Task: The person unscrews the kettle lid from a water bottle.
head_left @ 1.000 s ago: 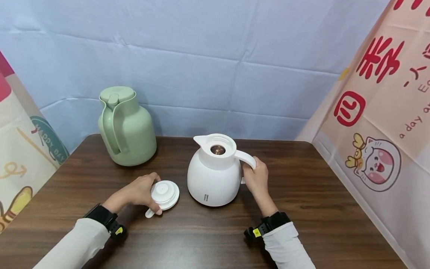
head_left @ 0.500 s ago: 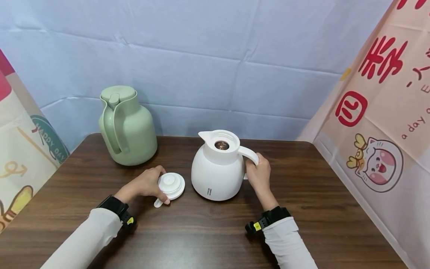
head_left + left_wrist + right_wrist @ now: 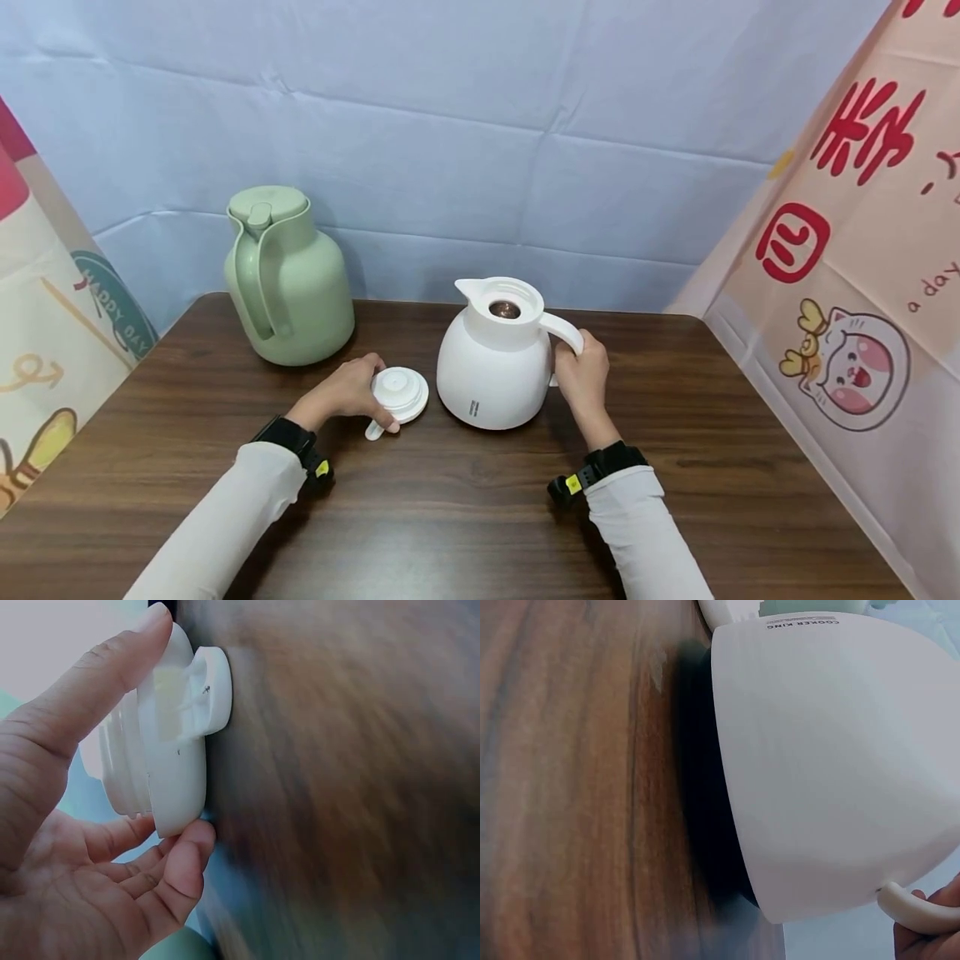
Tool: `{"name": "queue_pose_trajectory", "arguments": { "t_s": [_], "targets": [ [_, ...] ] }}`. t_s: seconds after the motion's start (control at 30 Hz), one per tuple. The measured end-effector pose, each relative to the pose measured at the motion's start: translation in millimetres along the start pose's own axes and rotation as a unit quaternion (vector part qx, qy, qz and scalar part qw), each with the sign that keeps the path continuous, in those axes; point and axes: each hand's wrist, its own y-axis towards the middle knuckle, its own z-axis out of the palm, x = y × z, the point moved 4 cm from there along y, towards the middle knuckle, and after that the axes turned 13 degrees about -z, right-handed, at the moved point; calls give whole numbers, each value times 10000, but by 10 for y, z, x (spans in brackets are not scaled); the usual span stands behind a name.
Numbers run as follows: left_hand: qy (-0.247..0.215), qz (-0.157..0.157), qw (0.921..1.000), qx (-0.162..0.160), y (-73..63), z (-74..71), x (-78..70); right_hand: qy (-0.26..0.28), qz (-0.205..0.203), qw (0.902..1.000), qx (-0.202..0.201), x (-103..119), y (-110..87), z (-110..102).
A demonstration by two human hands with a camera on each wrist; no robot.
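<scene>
A white vacuum jug point(image 3: 487, 362) stands upright on the table, its mouth uncovered and its spout to the left. My right hand point(image 3: 586, 379) grips the jug's handle point(image 3: 564, 329) on the right side. To the left of the jug is its white lid point(image 3: 397, 392), underside up, with a small tab towards me. My left hand point(image 3: 348, 390) pinches the lid's rim between thumb and fingers. In the left wrist view the lid point(image 3: 176, 780) is at the tabletop; whether it touches cannot be told. The right wrist view shows the jug's dark base against the wood.
A light green jug point(image 3: 311, 292), lid on, stands at the back left of the brown wooden table point(image 3: 450, 533). Behind the table's back edge hangs a pale blue cloth point(image 3: 420, 167). A printed cloth point(image 3: 840, 275) runs along the right side, another at the left.
My left hand has slid the lid to the right and away from me. The white jug, in my right hand's grip, has also shifted slightly right and back.
</scene>
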Motion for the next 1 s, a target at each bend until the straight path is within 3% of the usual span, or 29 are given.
{"name": "queue_pose_trajectory", "arguments": {
  "t_s": [0.4,1.0],
  "targets": [
    [-245,-187,9994,-141,144,44,-117,-251,68,9994,-240,-62,100,67],
    [-554,-712,9956,-243,419,50,-244,-275,147,9982,-508,-168,237,163]
  ]
}}
